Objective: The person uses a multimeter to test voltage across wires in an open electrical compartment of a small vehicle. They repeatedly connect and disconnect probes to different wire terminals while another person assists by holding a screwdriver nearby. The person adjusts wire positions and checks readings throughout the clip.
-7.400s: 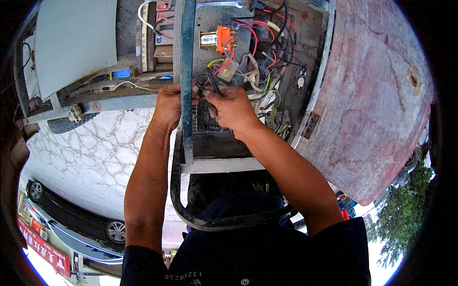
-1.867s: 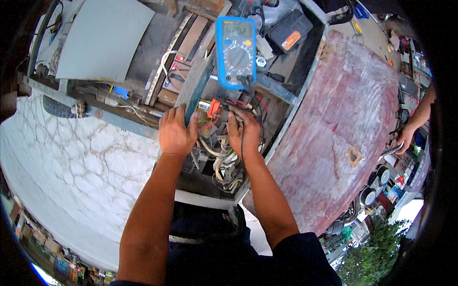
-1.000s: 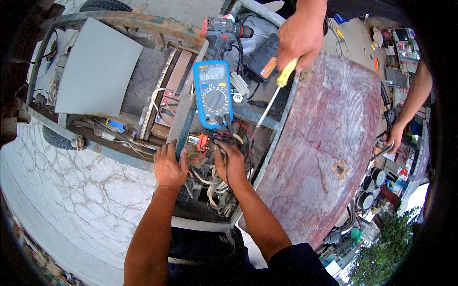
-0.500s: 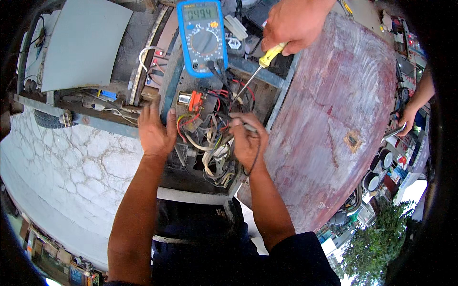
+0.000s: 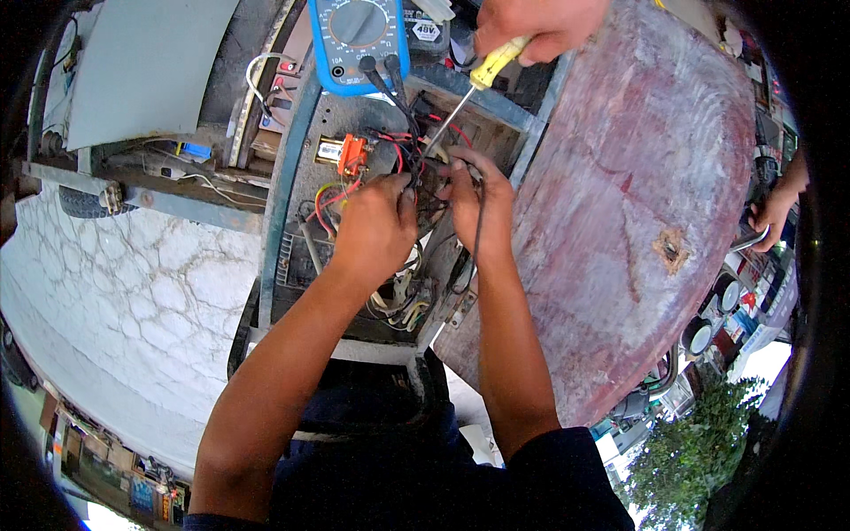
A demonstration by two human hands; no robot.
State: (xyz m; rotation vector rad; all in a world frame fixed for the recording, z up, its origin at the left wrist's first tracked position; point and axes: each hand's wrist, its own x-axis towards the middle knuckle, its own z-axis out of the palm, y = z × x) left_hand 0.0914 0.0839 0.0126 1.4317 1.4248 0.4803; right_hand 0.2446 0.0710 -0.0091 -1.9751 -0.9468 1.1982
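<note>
My left hand (image 5: 381,208) is closed on dark wires (image 5: 412,175) right of the orange relay (image 5: 351,154), inside the metal frame. Just to its right my right hand (image 5: 478,195) is closed on a black test lead (image 5: 480,226); its fingertips are among the wires. Another person's hand (image 5: 553,26) holds a yellow-handled screwdriver (image 5: 491,66) from the top, its shaft reaching down beside my fingers. A blue multimeter (image 5: 356,44) lies above the wiring with black leads plugged in. Exactly what my fingertips grip is partly hidden.
A worn reddish board (image 5: 629,203) lies along the right of the steel frame (image 5: 292,177). A grey panel (image 5: 142,62) is at the upper left, above pale cracked ground (image 5: 124,310). A second reaching hand (image 5: 775,208) holds a metal object at the far right, near assorted clutter.
My left hand has left the frame rail for the wires and closed. My right hand stays among them. The other person's screwdriver has come down into the wiring. The view has shifted.
</note>
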